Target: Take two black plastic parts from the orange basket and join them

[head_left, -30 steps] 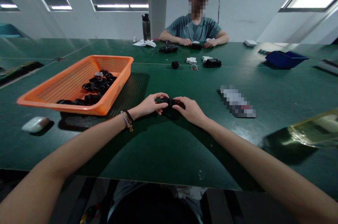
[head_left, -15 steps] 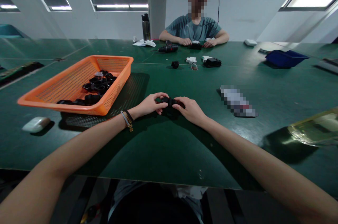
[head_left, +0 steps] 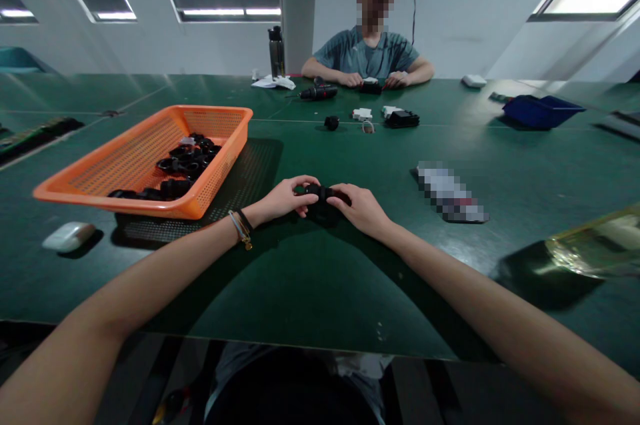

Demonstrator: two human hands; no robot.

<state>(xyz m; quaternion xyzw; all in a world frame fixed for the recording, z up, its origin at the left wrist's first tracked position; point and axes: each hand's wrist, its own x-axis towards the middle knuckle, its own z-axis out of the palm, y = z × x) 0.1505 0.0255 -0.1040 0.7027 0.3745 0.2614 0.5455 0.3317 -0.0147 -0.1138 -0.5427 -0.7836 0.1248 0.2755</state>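
Observation:
Between my hands, low over the green table point(head_left: 320, 291), is a small black cylindrical part point(head_left: 323, 192). My left hand point(head_left: 290, 197) grips its left end between thumb and fingers. On the other end, the thumb and fingers of my right hand point(head_left: 361, 208) are closed. My fingers cover much of the part, so its exact kind does not show. To the left stands an orange perforated basket point(head_left: 120, 206) with several black ring-like parts point(head_left: 187, 161) inside.
A white rounded object point(head_left: 69, 237) lies near the basket. Right of my hands are a blurred-out flat object point(head_left: 450, 193) and a yellowish clear container point(head_left: 595, 245). Farther back are a black part point(head_left: 331, 123), a power drill point(head_left: 319, 90), a blue tray point(head_left: 540, 111) and a seated person point(head_left: 370, 55).

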